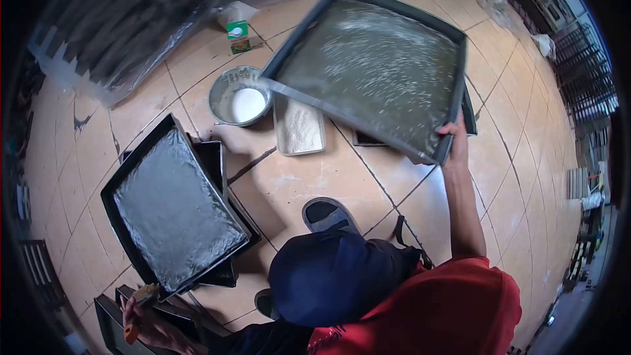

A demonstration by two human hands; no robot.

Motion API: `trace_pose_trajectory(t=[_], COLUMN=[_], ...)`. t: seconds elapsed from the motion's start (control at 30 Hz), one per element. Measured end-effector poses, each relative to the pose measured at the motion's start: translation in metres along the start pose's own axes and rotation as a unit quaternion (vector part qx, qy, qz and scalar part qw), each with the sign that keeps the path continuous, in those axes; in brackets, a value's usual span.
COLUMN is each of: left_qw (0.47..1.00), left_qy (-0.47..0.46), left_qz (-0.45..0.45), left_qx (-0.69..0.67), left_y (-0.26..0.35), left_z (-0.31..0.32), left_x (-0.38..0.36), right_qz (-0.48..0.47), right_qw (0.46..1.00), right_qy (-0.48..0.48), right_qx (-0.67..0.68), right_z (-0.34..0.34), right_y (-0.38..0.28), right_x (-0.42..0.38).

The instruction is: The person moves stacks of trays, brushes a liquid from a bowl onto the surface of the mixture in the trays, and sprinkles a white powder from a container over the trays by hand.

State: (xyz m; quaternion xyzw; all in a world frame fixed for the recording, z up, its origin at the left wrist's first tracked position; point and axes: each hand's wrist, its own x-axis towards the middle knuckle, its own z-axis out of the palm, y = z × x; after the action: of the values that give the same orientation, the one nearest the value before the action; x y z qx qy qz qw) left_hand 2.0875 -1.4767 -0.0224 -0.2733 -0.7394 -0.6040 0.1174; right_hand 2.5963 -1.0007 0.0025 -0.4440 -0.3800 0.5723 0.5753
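My right hand (452,139) grips the near right corner of a large dark baking tray (388,59), held tilted over the floor. Streaks of white specks, blurred by motion, cover the inside of this tray. At the lower left, my left hand (131,315) is closed around a brush (147,292) with an orange handle end, by the corner of another tray. That second baking tray (177,207) has a wet, shiny grey coating inside and rests on a stack of dark trays (213,161).
Beyond the stack stand a metal bucket (222,87) with white contents and a rectangular container (301,130) of pale grains. A green carton (238,35) is farther back, near plastic-covered stacks (144,20). More dark trays (108,322) lie lower left. Racks (588,59) line the right.
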Motion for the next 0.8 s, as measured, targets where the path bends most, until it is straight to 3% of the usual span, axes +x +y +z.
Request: trace_pose_trajectory(t=[0.13,0.27,0.3,0.4,0.43,0.47,0.53,0.57,0.6,0.63,0.7,0.73,0.77,0.8], left_qw=[0.985,0.974,0.975,0.978,0.983,0.985,0.977,0.970,0.973,0.965,0.946,0.935,0.925,0.914], left_qy=[-0.049,-0.129,-0.148,-0.175,-0.171,-0.165,-0.204,-0.226,-0.227,-0.258,-0.316,-0.343,-0.354,-0.374], left_qz=[0.093,0.081,0.086,0.075,0.057,0.038,0.053,0.078,0.048,0.035,0.065,0.086,0.136,0.157], left_qx=[0.137,0.166,0.144,0.091,0.034,-0.023,0.013,0.038,-0.007,-0.017,0.022,0.014,0.010,-0.001], left_y=[0.020,0.028,0.038,0.052,0.051,0.048,0.058,0.064,0.065,0.069,0.085,0.085,0.089,0.099], left_z=[0.051,0.114,0.136,0.175,0.183,0.189,0.194,0.196,0.202,0.205,0.215,0.219,0.227,0.233], left_x=[0.028,0.065,0.073,0.079,0.076,0.071,0.057,0.049,0.040,0.033,0.032,0.031,0.032,0.033], right_qz=[-0.028,0.004,-0.053,-0.114,-0.129,-0.172,-0.258,-0.290,-0.325,-0.388,-0.362,-0.235,-0.229,-0.222], right_qw=[0.991,0.963,0.819,0.866,0.843,0.797,0.683,0.600,0.510,0.506,0.739,0.837,0.813,0.803], right_qy=[0.115,0.182,0.283,0.303,0.309,0.306,0.286,0.250,0.205,0.147,-0.121,-0.189,-0.315,-0.444], right_qx=[0.060,-0.200,-0.496,-0.381,-0.421,-0.491,-0.620,-0.703,-0.770,-0.756,-0.555,-0.456,-0.433,-0.328], right_z=[-0.048,-0.168,-0.181,-0.134,-0.132,-0.130,-0.103,-0.071,-0.030,0.007,0.073,0.117,0.144,0.184], right_y=[-0.002,0.053,0.080,0.072,0.074,0.074,0.054,0.039,0.026,0.024,0.039,0.049,0.071,0.085], right_x=[0.023,0.057,0.058,0.046,0.047,0.049,0.045,0.039,0.032,0.026,0.018,-0.002,-0.013,-0.033])
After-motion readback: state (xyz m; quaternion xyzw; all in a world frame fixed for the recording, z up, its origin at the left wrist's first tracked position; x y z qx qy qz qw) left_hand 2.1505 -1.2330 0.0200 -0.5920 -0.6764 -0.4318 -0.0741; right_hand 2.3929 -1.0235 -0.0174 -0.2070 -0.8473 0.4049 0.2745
